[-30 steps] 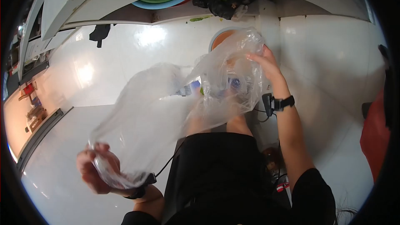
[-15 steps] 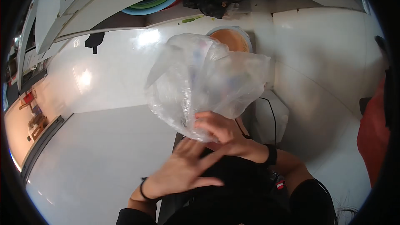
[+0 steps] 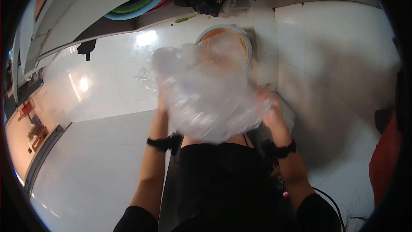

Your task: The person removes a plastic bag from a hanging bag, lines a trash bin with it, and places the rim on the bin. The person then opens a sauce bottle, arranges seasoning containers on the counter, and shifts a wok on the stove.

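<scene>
A large, clear, crumpled plastic bag (image 3: 210,99) hangs between my two hands above my lap, blurred by motion. On its right edge, my right hand (image 3: 272,111) is closed around the plastic. My left hand (image 3: 162,92) grips the bag at its left side; its fingers are mostly hidden behind the film. Beyond the bag stands a round orange basket (image 3: 244,45) with a pale rim, partly covered by the plastic. What the bag contains, if anything, cannot be made out.
Blue and green basins (image 3: 143,6) sit under the curved ledge, near dark bags (image 3: 206,0). A black object (image 3: 87,49) lies on the white floor at left. Red cloth (image 3: 384,159) shows at far right. A pale container (image 3: 285,114) stands behind my right hand.
My hands have moved apart and forward to opposite sides of the bag. My left hand, spread open before, now holds the bag, which has spread wider and shifted.
</scene>
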